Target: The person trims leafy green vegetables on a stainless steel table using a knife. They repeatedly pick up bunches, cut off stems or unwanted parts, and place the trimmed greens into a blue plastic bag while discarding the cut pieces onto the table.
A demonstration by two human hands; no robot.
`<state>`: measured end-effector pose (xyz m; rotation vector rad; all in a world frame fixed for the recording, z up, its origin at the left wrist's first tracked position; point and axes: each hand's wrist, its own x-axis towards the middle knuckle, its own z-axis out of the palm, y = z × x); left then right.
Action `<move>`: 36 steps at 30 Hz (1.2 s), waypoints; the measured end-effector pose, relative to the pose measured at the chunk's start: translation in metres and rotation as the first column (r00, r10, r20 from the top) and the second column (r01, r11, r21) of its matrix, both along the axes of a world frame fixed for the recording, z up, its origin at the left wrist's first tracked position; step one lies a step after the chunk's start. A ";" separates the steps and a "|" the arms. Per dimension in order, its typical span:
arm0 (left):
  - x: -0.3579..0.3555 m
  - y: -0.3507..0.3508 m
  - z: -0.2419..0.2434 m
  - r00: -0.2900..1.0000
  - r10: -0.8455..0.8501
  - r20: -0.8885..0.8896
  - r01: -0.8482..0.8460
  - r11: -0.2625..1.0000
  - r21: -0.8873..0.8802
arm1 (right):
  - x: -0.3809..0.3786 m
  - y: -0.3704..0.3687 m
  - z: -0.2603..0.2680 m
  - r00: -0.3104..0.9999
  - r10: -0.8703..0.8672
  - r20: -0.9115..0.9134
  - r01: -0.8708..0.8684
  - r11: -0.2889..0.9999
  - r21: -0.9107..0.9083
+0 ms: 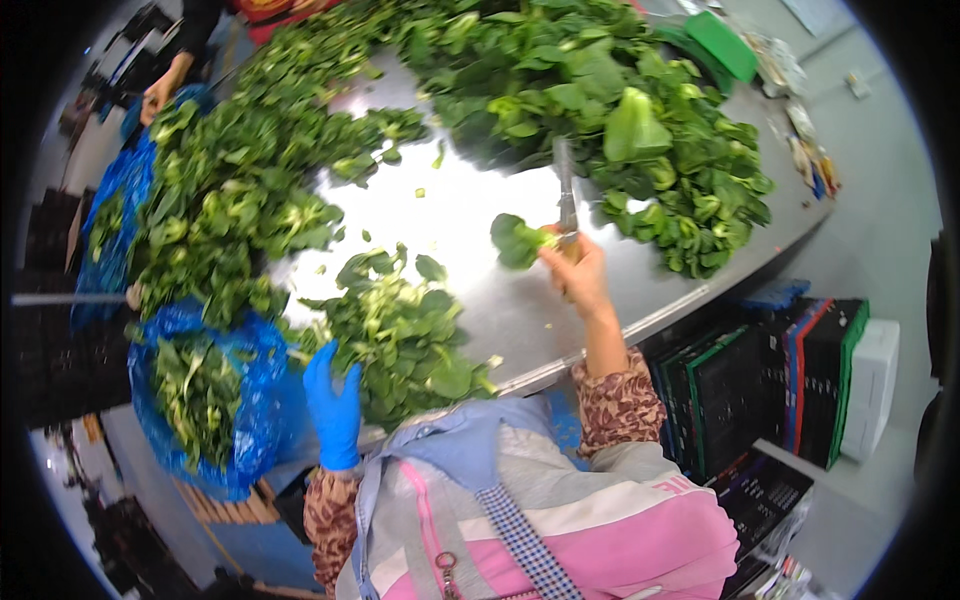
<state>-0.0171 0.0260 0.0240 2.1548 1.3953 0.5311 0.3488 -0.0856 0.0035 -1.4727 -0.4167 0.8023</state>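
Note:
My right hand (581,274), bare, grips a knife (566,180) by its handle, the blade pointing away from me. The same hand pinches a small leafy bok choy piece (517,240) by its pale stem end. My left hand (330,405) wears a blue glove; its thumb and fingers are apart and nothing shows in its grasp. Beside it, a heap of trimmed bok choy (397,330) lies at the table's near edge. To its left, a blue plastic bag (262,375) stands with its mouth wide and loose green leaves (196,397) inside.
Large heaps of greens cover the metal table's (517,322) left (232,187) and far right (675,165). A green plastic container (720,46) stands at the far right. Stacked crates (750,382) sit below the right edge. Another person's hand (161,86) is at upper left.

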 end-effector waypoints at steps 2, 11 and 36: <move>0.002 0.002 0.000 0.998 0.008 0.063 -0.002 0.995 -0.096 | 0.050 -0.012 0.012 0.961 -0.230 0.156 0.228 0.973 0.028; 0.017 0.013 -0.004 0.989 -0.071 0.128 0.094 0.979 -0.182 | 0.256 -0.047 0.063 0.596 -0.614 0.517 0.711 0.703 0.016; 0.197 0.278 -0.121 0.931 0.319 0.179 -0.252 0.915 -0.316 | -0.041 0.059 -0.059 0.878 0.321 0.355 -0.189 0.914 -0.360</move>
